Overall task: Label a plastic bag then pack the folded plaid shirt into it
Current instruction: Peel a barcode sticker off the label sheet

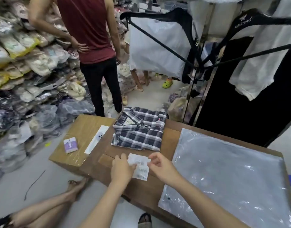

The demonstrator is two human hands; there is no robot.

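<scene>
A folded plaid shirt (139, 129), dark blue and white, lies on the far part of a brown cardboard box top (171, 139). A stack of clear plastic bags (231, 175) lies flat on the box to the right. Just in front of the shirt, a white sheet of barcode labels (139, 167) is held between both hands. My left hand (122, 168) pinches its left edge with fingers over the sheet. My right hand (162, 167) grips its right edge with thumb and fingers.
A second, lighter box (79, 139) at the left holds a small purple packet (70, 144) and a white strip (97, 139). Bagged clothes are piled along the left wall. A person in a red top (92, 46) stands beyond the boxes. Hangers and garments hang at upper right.
</scene>
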